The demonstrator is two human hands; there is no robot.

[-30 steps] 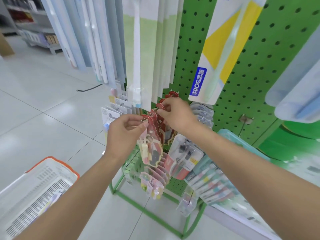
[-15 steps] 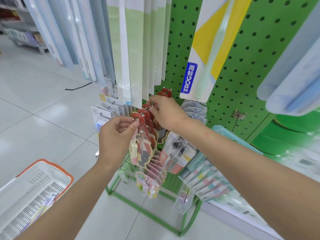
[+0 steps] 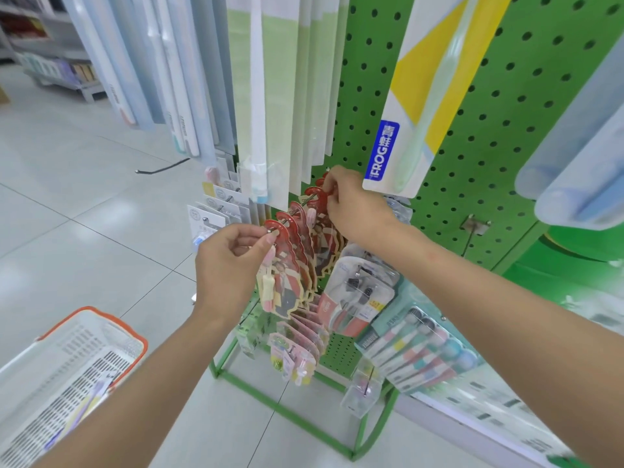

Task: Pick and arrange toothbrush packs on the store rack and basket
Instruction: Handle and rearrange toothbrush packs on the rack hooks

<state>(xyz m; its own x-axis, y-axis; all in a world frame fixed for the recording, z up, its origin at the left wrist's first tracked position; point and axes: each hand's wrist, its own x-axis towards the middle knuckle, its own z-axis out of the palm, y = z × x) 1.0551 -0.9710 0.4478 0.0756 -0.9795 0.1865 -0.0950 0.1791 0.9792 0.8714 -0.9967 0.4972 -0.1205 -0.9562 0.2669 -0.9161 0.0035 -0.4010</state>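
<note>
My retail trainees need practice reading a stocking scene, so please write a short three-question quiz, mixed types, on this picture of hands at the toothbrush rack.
1. True or false: the left hand rests in the basket.
2. The right hand grips: A) a red-topped pack; B) the FROG pack; C) the basket rim.
3. Fill in: the pegboard rack is ____ in colour.
Key: 1 false, it pinches at the hook tip, by the front pack; 2 A; 3 green.
</note>
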